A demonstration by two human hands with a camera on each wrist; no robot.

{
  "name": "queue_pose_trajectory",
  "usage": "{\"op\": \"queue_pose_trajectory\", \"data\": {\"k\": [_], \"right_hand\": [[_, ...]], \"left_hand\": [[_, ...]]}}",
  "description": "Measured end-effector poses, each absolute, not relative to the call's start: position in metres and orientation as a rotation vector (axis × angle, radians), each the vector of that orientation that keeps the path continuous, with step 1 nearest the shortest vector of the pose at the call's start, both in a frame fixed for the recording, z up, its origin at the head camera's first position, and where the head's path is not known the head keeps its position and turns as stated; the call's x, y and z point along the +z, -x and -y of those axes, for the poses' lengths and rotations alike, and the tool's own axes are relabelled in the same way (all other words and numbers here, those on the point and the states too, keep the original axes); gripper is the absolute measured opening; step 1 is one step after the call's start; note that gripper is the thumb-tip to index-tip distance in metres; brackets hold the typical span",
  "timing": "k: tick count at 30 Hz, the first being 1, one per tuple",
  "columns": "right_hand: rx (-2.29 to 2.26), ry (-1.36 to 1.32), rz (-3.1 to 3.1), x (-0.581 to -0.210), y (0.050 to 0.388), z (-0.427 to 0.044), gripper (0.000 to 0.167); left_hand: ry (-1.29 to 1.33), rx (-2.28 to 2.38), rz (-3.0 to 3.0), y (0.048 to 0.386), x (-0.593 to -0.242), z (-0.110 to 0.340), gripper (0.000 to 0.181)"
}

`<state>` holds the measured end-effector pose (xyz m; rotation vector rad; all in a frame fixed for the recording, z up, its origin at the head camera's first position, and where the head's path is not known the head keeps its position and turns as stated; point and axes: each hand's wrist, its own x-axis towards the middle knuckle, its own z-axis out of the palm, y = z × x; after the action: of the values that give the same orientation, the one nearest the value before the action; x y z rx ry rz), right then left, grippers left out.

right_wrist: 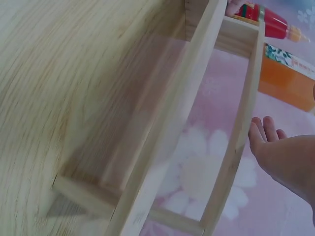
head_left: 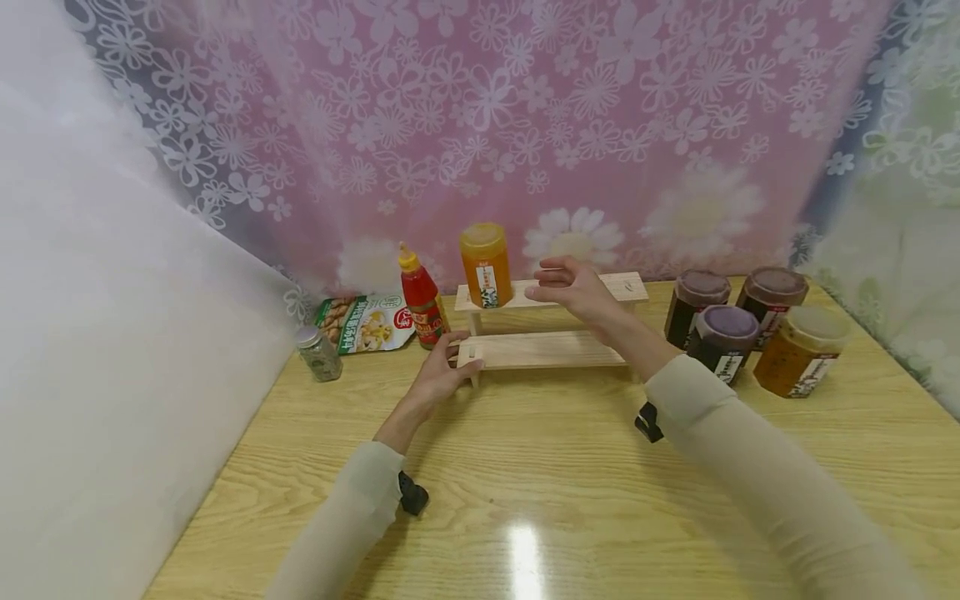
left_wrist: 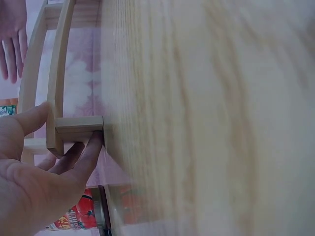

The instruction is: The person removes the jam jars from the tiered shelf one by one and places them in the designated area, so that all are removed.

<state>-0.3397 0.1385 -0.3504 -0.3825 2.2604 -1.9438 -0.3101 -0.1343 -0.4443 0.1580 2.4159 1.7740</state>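
A two-tier wooden rack (head_left: 551,351) stands on the table against the curtain. My left hand (head_left: 437,377) grips the left end of its lower shelf, thumb on the shelf and fingers around the leg (left_wrist: 81,124). On the left part of the upper shelf stands a jar of orange-yellow honey or jam (head_left: 487,265), upright. Just to the right of that jar, my right hand (head_left: 576,289) hovers over the upper shelf, fingers loosely extended and nothing in them. The right wrist view shows this hand (right_wrist: 285,155) apart from the jar (right_wrist: 283,81).
Left of the rack are a red sauce bottle (head_left: 422,300), a green-and-white food packet (head_left: 375,323) and a small spice jar (head_left: 319,354). At right stand several jars, including a dark purple-lidded one (head_left: 722,343) and an amber one (head_left: 798,354). A white wall (head_left: 112,292) borders the left.
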Motion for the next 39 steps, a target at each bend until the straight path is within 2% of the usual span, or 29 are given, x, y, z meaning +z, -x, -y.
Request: {"op": "queue_pose_trajectory", "data": {"k": [16,29,39], "right_hand": [[-1.981,0.329,-2.302,-0.356,0.363,-0.087,0.083],[-2.038,0.332,-2.375,-0.356,0.369,-0.050,0.082],[-1.955,0.233,-2.514,-0.357,0.366,-0.050,0.083]], "left_hand": [[-0.141,1.751,-2.428,0.311,-0.445,0.136,0.063],[-0.151,1.747,-2.439,0.311,-0.443,0.138,0.064],[-0.148,1.732,-2.450,0.312,-0.444,0.136,0.064]]}}
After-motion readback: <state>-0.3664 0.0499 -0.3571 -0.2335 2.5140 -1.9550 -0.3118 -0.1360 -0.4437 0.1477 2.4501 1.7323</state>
